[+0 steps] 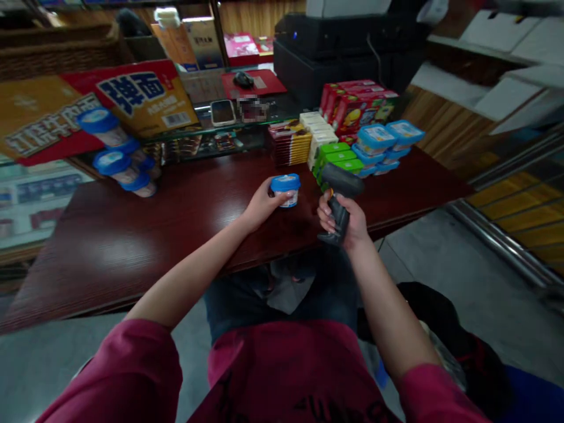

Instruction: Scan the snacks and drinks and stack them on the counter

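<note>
My left hand [263,205] is closed around a small tub with a blue lid [285,183], which stands upright at the middle of the dark red-brown table [189,223]. In my right hand [350,217] is a black barcode scanner [341,181], held by its handle over the table's front edge. The scanner's head is up and partly covers the green boxes [335,154] behind it. Several more blue-lidded tubs [115,165] are stacked at the left, some of them tilted or blurred.
Red boxes [359,108], cream boxes [318,134], brown-and-yellow packets [291,144] and blue-lidded rectangular containers [376,141] line the table's back right. A large red-and-yellow noodle carton [132,100] stands back left. A phone [222,113] and a mouse [243,80] lie on the glass counter behind.
</note>
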A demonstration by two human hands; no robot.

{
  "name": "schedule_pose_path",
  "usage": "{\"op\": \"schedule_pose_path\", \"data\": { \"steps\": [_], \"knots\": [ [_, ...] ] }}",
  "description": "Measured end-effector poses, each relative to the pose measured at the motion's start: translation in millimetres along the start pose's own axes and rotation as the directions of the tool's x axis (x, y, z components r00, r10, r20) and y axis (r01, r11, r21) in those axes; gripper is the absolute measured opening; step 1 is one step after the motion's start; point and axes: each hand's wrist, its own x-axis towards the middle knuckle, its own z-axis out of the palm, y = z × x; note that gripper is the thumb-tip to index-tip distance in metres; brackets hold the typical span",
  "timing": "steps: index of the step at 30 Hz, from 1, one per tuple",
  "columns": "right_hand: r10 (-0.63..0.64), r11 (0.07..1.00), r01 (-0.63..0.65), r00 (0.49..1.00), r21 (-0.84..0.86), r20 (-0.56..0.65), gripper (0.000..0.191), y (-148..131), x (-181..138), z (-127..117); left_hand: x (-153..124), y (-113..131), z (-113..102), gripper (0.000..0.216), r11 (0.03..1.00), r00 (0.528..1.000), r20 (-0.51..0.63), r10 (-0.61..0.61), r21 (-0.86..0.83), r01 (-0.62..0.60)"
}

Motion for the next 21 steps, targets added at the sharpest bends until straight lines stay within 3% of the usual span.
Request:
{"op": "schedule_pose_path", "data": {
  "steps": [5, 10, 15, 21],
  "knots": [
    [0.193, 0.981, -0.194, 0.957, -0.016, 0.218, 0.018, 38, 62, 53, -7, -9, -94, 0.048, 0.978, 0.975, -0.204, -0.086, -0.203, 0.044],
    [0.35, 0.934, -0.356, 0.881, -0.042, 0.32, 0.018, 73, 116, 89, -13, -13, -160, 0.046, 0.962, 0.953, -0.295, -0.075, -0.273, -0.009],
    [0.424, 0.898, -0.436, 0.822, -0.057, 0.38, 0.02, 94, 140, 108, -13, -16, -190, 0.057, 0.97, 0.932, -0.362, -0.031, -0.236, -0.06],
    [0.464, 0.879, -0.469, 0.799, -0.087, 0.382, 0.021, 103, 144, 108, -7, -19, -191, 0.054, 0.997, 0.871, -0.491, -0.01, -0.072, -0.029]
  ]
}}
